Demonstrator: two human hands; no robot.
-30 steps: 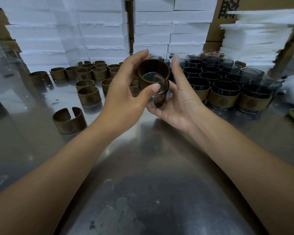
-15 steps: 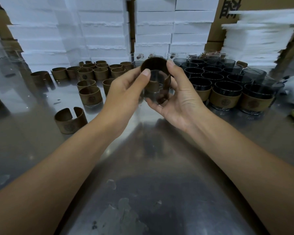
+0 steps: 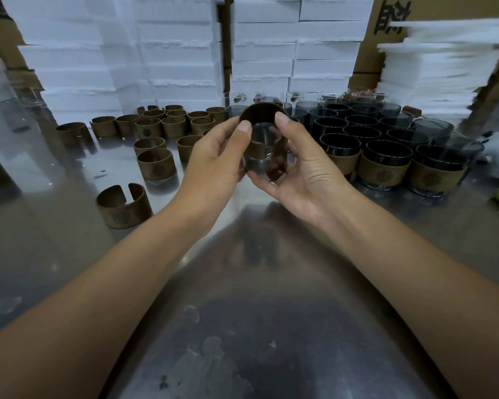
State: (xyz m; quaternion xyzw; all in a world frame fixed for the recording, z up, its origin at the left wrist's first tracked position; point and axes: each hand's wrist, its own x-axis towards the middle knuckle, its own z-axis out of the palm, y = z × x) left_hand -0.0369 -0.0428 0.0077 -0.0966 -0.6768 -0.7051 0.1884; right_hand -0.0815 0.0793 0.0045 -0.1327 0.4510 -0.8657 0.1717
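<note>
Across the back of the steel desk (image 3: pixel 257 283), white foam boxes (image 3: pixel 170 53) stand stacked in columns, with one pile of white foam sheets (image 3: pixel 444 67) at the right. Right of centre sits a cluster of roughly twenty dark glasses (image 3: pixel 366 131); at least three in the front row wear fitted sleeves (image 3: pixel 385 175). Left of centre stand about sixteen loose sleeves (image 3: pixel 156 165) on edge, and one lone sleeve (image 3: pixel 124 205) sits apart, nearest the wearer, its split facing away. Above the middle of the desk the two hands hold one clear glass (image 3: pixel 260 164) in the air, tipped so its axis runs away from the wearer, a round end facing back. One brown sleeve (image 3: pixel 261 115) wraps it, split toward the wearer. The left hand (image 3: pixel 213 165) pinches the sleeve's rim; the right hand (image 3: pixel 308 174) curls under the glass
</note>
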